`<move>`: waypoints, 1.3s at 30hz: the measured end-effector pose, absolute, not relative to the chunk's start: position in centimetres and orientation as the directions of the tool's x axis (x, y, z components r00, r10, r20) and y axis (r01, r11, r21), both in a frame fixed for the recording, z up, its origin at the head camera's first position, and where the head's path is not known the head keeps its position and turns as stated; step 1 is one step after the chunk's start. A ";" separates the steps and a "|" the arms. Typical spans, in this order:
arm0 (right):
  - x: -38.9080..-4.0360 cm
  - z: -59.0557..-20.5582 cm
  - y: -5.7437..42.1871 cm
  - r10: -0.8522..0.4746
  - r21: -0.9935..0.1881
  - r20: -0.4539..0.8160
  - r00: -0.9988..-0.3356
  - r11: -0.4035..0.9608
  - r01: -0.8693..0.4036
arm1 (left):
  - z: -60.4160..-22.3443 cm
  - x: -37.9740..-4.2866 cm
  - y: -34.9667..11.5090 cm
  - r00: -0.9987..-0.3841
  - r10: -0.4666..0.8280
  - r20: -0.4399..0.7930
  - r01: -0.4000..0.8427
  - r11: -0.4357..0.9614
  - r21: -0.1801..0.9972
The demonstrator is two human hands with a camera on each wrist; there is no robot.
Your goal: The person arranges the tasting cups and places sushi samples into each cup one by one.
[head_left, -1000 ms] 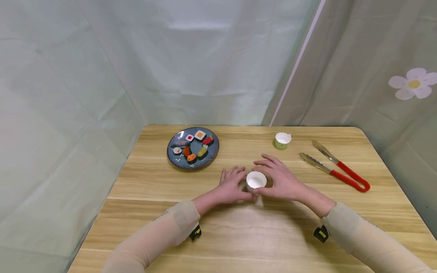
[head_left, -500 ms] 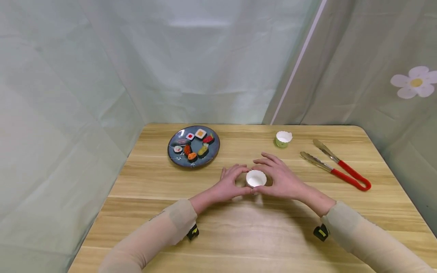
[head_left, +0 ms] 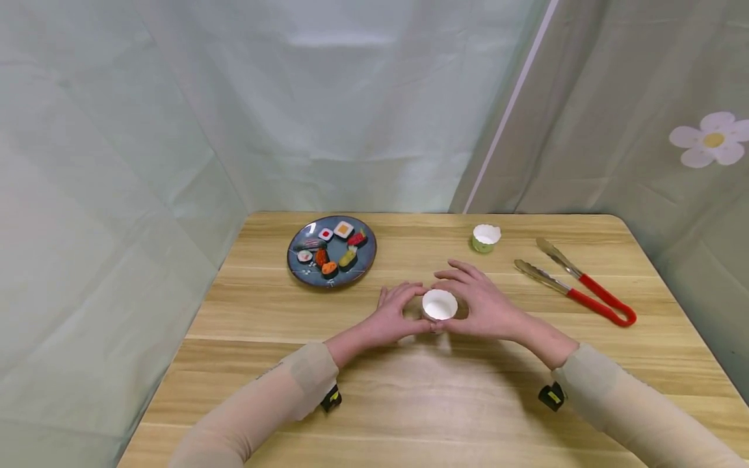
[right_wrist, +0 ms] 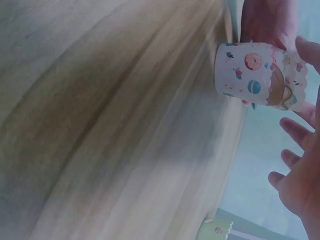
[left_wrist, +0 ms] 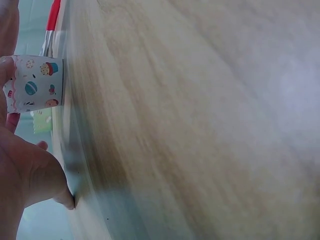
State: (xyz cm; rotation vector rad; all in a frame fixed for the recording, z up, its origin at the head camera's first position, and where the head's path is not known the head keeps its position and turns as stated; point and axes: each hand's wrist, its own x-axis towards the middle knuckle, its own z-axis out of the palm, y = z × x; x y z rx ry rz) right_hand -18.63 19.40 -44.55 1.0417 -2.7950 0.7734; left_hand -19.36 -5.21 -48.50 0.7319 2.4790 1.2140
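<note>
A white paper baking cup (head_left: 439, 305) with a scalloped rim stands upright between the two hands in the head view. The left hand (head_left: 389, 318) holds it from the left with thumb and index finger. From the right, the right hand (head_left: 482, 309) grips it, thumb in front and fingers behind. Dessert prints cover the cup's side (left_wrist: 37, 82) in the left wrist view. In the right wrist view, a second scalloped edge (right_wrist: 298, 82) sticks out past the outer cup's rim (right_wrist: 245, 67), as of nested cups. The right hand's other fingers are spread.
A blue plate (head_left: 336, 249) with several sushi pieces (head_left: 348, 260) lies at the back left. A green baking cup (head_left: 484, 242) stands at the back right, and red-handled tongs (head_left: 593, 307) lie spread right of it. Curtains (head_left: 374, 117) hang behind the wooden table (head_left: 234, 364).
The left hand has shifted slightly left and away, its thumb and index finger now set against the cup. The right hand and the cup have barely moved.
</note>
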 end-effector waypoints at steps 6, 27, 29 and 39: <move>-18.6 -44.3 19.6 -0.607 -0.433 0.213 -0.765 0.644 -0.631 | -48.5 -19.3 -5.1 -0.834 0.551 -0.020 0.328 0.525 0.785; -18.8 -43.8 19.6 -0.603 -0.422 0.259 -0.755 0.632 -0.650 | -49.3 -19.0 -4.2 -0.849 0.529 -0.023 0.377 0.634 0.675; -18.7 -43.4 19.5 -0.593 -0.438 0.259 -0.762 0.631 -0.640 | -49.2 -18.9 -4.2 -0.850 0.526 -0.021 0.374 0.632 0.679; -19.1 -41.5 20.2 -0.517 -0.542 0.287 -0.806 0.607 -0.582 | -49.0 -18.9 -4.1 -0.849 0.528 -0.026 0.385 0.652 0.654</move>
